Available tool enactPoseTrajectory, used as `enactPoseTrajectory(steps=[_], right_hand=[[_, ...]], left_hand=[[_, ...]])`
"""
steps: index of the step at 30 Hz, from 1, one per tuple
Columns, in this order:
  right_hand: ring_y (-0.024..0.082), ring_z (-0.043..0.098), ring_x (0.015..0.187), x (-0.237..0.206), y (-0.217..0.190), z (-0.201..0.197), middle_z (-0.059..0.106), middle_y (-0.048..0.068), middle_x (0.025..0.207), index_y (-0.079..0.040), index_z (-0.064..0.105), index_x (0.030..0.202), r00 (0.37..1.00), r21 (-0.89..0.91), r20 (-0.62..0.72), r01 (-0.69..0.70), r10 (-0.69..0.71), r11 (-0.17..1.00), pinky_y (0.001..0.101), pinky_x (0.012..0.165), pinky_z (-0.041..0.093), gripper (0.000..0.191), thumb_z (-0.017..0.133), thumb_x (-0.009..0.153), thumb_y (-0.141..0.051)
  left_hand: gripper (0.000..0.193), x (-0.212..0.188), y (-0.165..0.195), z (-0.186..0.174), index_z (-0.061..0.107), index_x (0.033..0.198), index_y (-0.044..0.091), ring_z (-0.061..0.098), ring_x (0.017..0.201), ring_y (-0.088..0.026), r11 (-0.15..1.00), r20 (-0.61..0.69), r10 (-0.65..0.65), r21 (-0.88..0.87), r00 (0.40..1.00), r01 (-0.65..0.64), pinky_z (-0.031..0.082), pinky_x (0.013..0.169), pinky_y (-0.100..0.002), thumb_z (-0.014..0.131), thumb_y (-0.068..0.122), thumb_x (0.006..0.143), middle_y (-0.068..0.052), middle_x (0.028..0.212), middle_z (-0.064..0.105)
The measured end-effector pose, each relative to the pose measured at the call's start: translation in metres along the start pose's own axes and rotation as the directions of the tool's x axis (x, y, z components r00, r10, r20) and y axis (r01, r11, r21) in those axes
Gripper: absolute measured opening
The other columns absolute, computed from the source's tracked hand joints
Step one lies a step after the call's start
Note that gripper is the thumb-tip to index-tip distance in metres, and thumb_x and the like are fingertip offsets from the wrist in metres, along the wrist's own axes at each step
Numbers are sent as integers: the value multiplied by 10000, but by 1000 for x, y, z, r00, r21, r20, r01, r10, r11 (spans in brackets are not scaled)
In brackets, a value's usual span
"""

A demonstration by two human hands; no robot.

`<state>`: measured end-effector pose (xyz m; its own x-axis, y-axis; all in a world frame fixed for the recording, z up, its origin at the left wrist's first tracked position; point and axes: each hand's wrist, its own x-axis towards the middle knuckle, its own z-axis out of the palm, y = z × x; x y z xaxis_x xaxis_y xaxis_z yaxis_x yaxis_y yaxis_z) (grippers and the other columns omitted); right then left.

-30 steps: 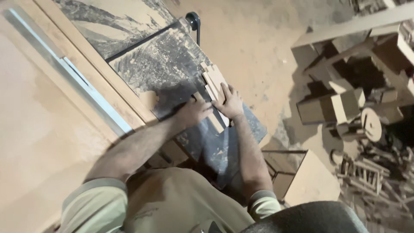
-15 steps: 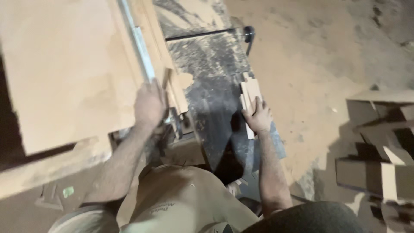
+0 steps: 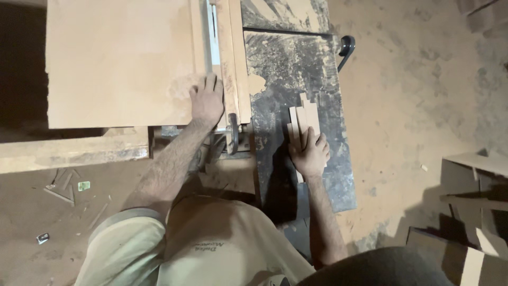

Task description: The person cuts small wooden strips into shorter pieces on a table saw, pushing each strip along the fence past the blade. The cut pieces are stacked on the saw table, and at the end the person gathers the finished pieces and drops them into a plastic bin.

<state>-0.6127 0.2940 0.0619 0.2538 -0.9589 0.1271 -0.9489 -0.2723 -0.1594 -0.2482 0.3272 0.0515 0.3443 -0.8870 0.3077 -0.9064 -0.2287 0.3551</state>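
Left hand (image 3: 207, 100) lies flat, fingers spread, on the near right corner of the large board (image 3: 119, 61), just beside the fence rail (image 3: 231, 63); it grips nothing, only presses down. Right hand (image 3: 310, 153) lies palm down with fingers together on the near ends of a small bundle of wood strips (image 3: 304, 115), which rest side by side on the dusty saw table (image 3: 296, 69), their far ends uneven. Whether the thumb curls under the strips cannot be told. The strips lie on the right half of the table, clear of the rail and well apart from the board. A dark lever (image 3: 345, 47) stands at the table's far right edge; sawdust covers floor and table alike. No blade is visible from this view, so its position relative to either hand cannot be confirmed. Assessment: the step in hand appears to be steadying and squaring the strips. To do it well, pressure should stay even across all strips so none slides ahead, ends should be brought flush before any feed, and fingers kept on top of the stock, not over its leading edge. The left hand should hold the board firm without leaning weight across the rail.
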Motion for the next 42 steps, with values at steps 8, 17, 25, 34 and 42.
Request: enactPoseTrajectory(steps=[8,17,25,34,42], right_hand=[[520,395,1354,6,-16,-10,413,278,1518,-159,467,1523,999,31,20,-49,48,998,640,1094,345,904,798,758,-508],[532,463,1329,13,-21,-10,457,291,1518,-131,472,1540,1000,45,-22,7,-6,999,632,1080,398,878,806,795,-454],[526,465,1313,25,-41,-18,465,302,1490,-74,510,1492,999,43,-9,-37,37,998,620,1087,396,876,819,751,-426],[481,481,1280,30,-56,-31,495,285,1449,-87,539,1457,991,52,29,-135,133,990,589,1076,388,882,811,727,-501],[457,454,1338,14,-52,-36,473,236,1499,-148,545,1475,980,80,16,-201,200,976,574,1105,370,829,764,799,-575]], left_hand=[[369,57,-21,16,632,1241,-51,351,1407,-346,997,80,29,69,996,-35,254,1081,-643,496,78,923,-161,1409,484],[373,150,-63,48,651,1248,-81,345,1422,-355,994,26,90,60,996,-91,239,1122,-649,516,86,943,-173,1425,489],[342,233,-97,63,638,1253,-101,338,1441,-368,989,54,134,48,989,-137,237,1130,-643,498,70,992,-191,1435,498],[395,350,-130,57,646,1288,-49,432,1373,-424,994,168,111,-14,979,-110,271,1131,-675,530,163,975,-242,1358,567],[298,353,-99,5,627,1241,-1,580,1145,-378,914,-504,382,82,775,-397,390,980,-522,533,160,1009,-191,1262,665]])
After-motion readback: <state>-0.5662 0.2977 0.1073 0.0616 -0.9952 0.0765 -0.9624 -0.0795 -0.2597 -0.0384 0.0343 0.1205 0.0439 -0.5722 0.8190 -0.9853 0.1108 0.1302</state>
